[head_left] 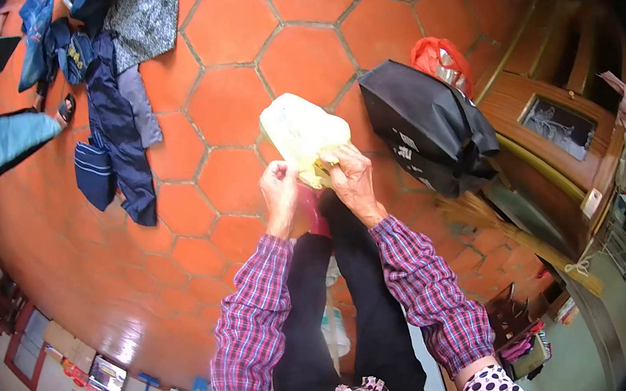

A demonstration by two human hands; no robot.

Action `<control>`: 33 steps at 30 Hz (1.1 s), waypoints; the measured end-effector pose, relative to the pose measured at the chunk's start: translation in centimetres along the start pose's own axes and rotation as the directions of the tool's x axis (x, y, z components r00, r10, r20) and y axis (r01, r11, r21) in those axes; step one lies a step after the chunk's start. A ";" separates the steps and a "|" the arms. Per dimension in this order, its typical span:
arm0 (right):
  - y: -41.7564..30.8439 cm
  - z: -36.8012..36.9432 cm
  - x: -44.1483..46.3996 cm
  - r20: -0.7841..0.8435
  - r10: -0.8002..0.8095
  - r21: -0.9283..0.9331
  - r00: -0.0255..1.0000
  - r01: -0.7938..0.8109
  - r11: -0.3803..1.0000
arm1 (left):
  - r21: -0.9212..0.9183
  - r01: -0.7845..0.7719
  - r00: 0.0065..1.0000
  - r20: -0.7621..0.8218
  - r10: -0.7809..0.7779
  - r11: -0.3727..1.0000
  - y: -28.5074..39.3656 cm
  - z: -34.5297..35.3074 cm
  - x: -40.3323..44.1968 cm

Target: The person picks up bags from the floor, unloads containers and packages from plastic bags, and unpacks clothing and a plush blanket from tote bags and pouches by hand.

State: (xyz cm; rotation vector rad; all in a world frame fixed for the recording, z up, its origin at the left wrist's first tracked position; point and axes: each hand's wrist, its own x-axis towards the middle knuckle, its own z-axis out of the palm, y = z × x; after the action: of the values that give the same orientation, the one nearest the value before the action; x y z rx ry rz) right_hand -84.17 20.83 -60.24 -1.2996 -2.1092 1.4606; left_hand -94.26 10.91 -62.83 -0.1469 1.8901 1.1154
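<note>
A pale yellow plastic bag (301,127), rounded out by contents I cannot make out, is in front of me above the tiles. My right hand (354,179) is closed around its gathered, crumpled opening. Closed at the near left edge of the same bag is my left hand (280,191), fingertips pinched together on the plastic. Just to the right, a large black bag (428,120) with white lettering stands on the floor. Beside it sits a red plastic bag (440,61) with something silvery inside.
Dark blue clothes (115,117) and a grey patterned cloth (143,22) lie on the hexagonal tile floor (232,96) to the left. A wooden cabinet (550,107) and a straw broom (518,238) are at the right. Another person's sandalled foot (65,109) shows at the left.
</note>
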 end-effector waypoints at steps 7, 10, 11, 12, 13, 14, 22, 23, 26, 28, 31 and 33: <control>3.8 2.2 6.8 0.127 -0.039 0.222 0.991 0.010 0.975 | 0.527 -0.691 0.714 0.388 0.583 0.495 5.5 1.2 7.3; 6.0 2.2 8.9 0.187 0.129 0.346 0.974 -0.189 0.919 | 0.332 -0.569 0.735 0.615 0.285 0.752 4.6 1.5 10.5; 7.6 2.2 9.9 0.310 0.254 0.333 0.916 -0.355 0.874 | 0.421 -0.274 0.830 0.557 -0.008 0.864 3.9 1.3 11.8; 8.1 2.1 11.0 0.428 0.356 0.301 0.831 -0.503 0.810 | 0.425 -0.278 0.825 0.565 -0.012 0.861 3.7 1.3 12.7; 8.4 2.0 11.6 0.420 0.352 0.269 0.836 -0.485 0.832 | 0.371 -0.218 0.814 0.579 -0.041 0.902 3.5 1.5 13.8; 8.8 2.0 12.3 0.402 0.348 0.276 0.847 -0.474 0.836 | 0.316 -0.159 0.797 0.600 -0.067 0.935 3.2 1.8 14.8; 12.8 3.1 12.7 0.315 0.133 0.315 0.940 -0.235 0.919 | 0.188 -0.843 0.387 0.862 0.326 0.504 4.5 4.1 19.0; 13.1 3.4 12.9 0.268 0.062 0.397 0.961 -0.169 0.902 | 0.167 -0.862 0.358 0.869 0.341 0.479 5.1 4.7 19.4; 13.0 2.8 12.6 0.282 0.004 0.431 0.960 -0.130 0.893 | 0.024 -0.999 0.035 0.878 0.478 0.029 5.0 5.6 21.1; 14.0 2.9 11.9 0.312 0.075 0.440 0.947 -0.213 0.872 | 0.101 -0.988 -0.013 0.701 0.713 -0.117 4.2 5.5 23.2; 15.3 3.2 11.1 0.096 -0.038 0.431 0.995 -0.007 0.902 | 0.460 -0.840 0.534 0.605 0.590 0.288 5.9 3.9 26.3; 14.8 2.7 11.3 0.100 -0.031 0.234 0.994 0.007 0.972 | 0.086 -0.520 0.686 0.635 0.355 0.850 5.3 4.2 28.1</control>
State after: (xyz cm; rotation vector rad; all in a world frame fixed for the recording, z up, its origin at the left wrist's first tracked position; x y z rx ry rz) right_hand -84.62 29.36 -77.00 -1.1357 -1.9319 1.7412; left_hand -110.59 26.13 -81.27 0.7847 1.4811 1.0363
